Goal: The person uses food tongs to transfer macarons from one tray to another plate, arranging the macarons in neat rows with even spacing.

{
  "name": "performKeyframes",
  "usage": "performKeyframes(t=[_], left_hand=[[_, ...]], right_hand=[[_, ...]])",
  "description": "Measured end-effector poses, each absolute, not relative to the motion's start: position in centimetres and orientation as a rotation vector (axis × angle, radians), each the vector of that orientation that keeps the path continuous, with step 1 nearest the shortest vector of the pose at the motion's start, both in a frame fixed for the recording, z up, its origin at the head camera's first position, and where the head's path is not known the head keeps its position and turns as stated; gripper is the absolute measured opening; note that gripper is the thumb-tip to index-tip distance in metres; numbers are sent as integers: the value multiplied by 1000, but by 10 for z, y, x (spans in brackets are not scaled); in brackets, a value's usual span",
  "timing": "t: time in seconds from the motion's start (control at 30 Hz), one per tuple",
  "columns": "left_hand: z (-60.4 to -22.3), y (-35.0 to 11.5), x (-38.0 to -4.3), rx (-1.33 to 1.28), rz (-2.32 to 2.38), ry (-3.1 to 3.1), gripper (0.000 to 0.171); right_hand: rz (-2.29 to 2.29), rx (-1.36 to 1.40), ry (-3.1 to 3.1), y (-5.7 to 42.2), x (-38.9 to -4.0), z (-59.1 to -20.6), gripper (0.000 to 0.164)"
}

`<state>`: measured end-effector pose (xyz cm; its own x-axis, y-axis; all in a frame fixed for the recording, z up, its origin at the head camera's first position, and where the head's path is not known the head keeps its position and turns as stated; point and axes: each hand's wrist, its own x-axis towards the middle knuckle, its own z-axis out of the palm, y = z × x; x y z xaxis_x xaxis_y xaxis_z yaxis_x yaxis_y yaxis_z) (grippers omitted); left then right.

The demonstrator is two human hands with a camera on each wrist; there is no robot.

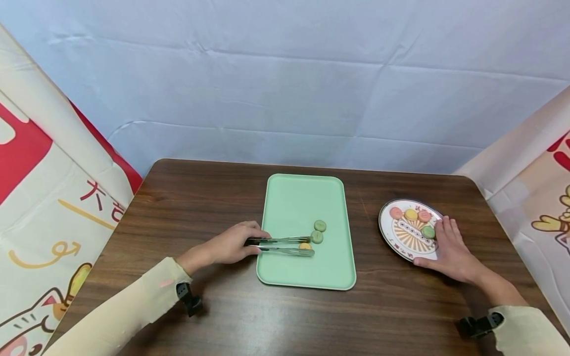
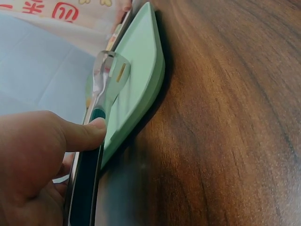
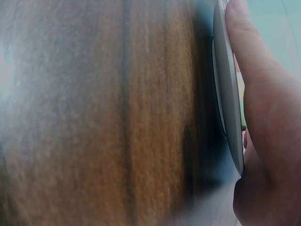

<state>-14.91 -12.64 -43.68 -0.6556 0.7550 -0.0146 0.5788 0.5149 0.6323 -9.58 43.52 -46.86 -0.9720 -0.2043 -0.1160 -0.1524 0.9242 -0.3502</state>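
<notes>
My left hand [image 1: 233,243] grips metal tongs [image 1: 285,241] by their dark handle, thumb pressed along one side. The spread tong arms reach over the light green tray [image 1: 303,198], and a yellow-orange macaron [image 1: 305,246] lies between their ends; contact cannot be made out. Just beyond the tips sit two green macarons [image 1: 319,226]. On the right, my right hand [image 1: 456,257] rests against the near right rim of a round printed plate [image 1: 392,232], fingers extended. That plate bears two pink macarons [image 1: 396,213], a yellow one [image 1: 411,214] and a green one [image 1: 428,232] beside my fingers.
Tray and plate stand apart on a dark brown wooden table [image 1: 196,198] with rounded back corners. A pale cloth [image 1: 285,89] hangs behind it. Printed cloths [image 1: 44,212] hang at both sides. Each wrist wears a black strap [image 1: 189,299].
</notes>
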Motion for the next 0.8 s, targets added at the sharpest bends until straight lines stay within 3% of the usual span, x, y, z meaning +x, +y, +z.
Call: performKeyframes(t=[0.8], left_hand=[[-435, -125, -148, 1083, 851, 2492, 31]], right_hand=[[-499, -261, 2927, 432, -95, -464, 134]])
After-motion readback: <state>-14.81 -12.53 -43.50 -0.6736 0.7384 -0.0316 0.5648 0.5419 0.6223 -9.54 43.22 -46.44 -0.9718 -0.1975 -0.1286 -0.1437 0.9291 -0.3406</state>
